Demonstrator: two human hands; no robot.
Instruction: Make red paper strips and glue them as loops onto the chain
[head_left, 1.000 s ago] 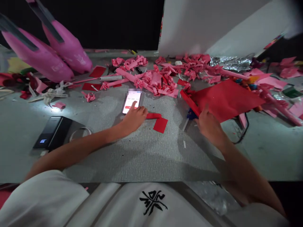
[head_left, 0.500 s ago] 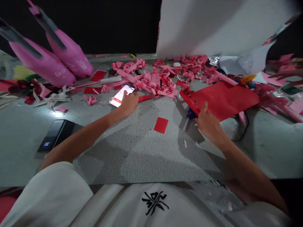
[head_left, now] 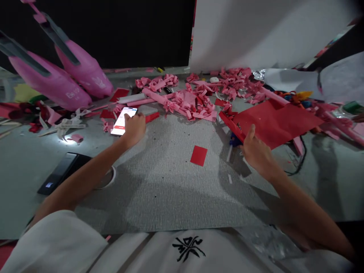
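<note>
On the left, my left hand (head_left: 135,129) is closed at the right edge of a lit phone (head_left: 122,122), with its thumb over the screen. A narrow red paper strip (head_left: 152,117) sticks out to the right from behind this hand; its other end is hidden. My right hand (head_left: 257,151) grips the near left edge of a large red paper sheet (head_left: 277,123), thumb on top. Under that edge, close to the fingers, shows a dark blue object (head_left: 234,140) I cannot make out fully. A small red paper square (head_left: 198,156) lies between my hands.
Pink folded paper pieces (head_left: 184,102) are heaped along the back. Two pink bottle-like objects (head_left: 85,72) stand at the left rear. A black device with a lit display (head_left: 61,172) and a tape roll (head_left: 109,178) lie by my left forearm. Another person's hand (head_left: 358,117) shows at far right.
My left hand has moved left, and the phone and red strip have shifted with it. The tape roll beside my forearm has come into view. My right hand still grips the red sheet.
</note>
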